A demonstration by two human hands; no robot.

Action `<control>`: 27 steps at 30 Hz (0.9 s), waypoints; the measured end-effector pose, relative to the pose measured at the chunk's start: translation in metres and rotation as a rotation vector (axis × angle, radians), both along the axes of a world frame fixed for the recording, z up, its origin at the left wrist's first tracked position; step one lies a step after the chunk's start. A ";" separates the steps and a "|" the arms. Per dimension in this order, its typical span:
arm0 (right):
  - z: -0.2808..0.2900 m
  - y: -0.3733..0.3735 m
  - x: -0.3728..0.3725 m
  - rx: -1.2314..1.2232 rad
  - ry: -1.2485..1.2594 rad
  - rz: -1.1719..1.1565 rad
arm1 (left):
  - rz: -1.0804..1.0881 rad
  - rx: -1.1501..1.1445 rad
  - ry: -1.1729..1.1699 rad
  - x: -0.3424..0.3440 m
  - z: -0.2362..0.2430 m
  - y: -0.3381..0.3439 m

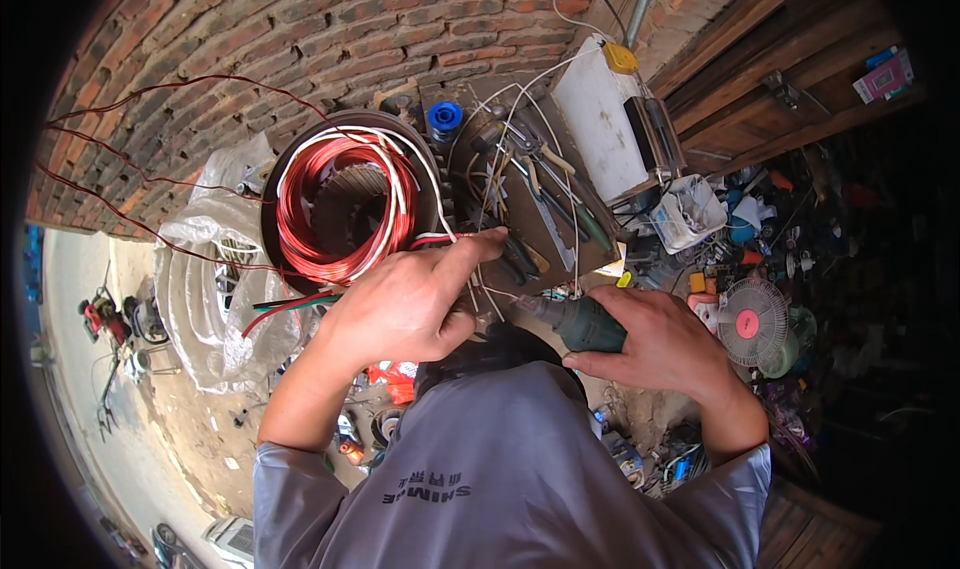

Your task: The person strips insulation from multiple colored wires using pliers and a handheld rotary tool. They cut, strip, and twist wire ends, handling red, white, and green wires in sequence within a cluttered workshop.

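Note:
A motor stator with red copper windings (300, 194) sits in a round brown housing (268, 194) in front of me, left of centre. White sleeved leads run around the coil. My left hand (410, 304) lies at the housing's near right edge, its fingers closed around red, white and black lead wires (432, 239) that come out by the index finger. In my right hand (650, 334) is a dark green handheld rotary tool (592, 324), gripped around its body. Its grey nose points left toward thin wires near my left hand; the tip's contact is unclear.
Pliers (540, 159) and other hand tools lie on the bench behind my hands, beside a blue spool (444, 118). A white box (600, 119) stands at the far right. Clear plastic sheeting (205, 309) hangs at left. A fan (752, 322) and piled parts fill the right side.

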State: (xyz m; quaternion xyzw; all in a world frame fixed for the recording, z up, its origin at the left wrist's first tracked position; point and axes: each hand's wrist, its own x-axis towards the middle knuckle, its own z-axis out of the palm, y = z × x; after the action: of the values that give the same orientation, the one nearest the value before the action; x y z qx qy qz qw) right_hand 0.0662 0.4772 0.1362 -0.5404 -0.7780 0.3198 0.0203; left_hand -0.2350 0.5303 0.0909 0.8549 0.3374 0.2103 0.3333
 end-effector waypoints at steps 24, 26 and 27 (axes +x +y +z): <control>0.003 -0.006 0.010 -0.008 0.000 -0.001 | 0.018 0.047 0.027 0.001 0.000 -0.002; 0.001 -0.008 0.015 0.050 0.003 0.030 | 0.019 0.061 0.019 0.000 0.000 -0.002; -0.001 -0.009 0.018 0.018 0.021 0.002 | 0.014 0.079 0.010 0.000 -0.001 -0.002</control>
State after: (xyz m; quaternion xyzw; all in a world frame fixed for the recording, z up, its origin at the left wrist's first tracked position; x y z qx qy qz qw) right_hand 0.0841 0.4685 0.1355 -0.5361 -0.7812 0.3182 0.0329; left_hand -0.2350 0.5282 0.0898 0.8660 0.3365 0.2217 0.2959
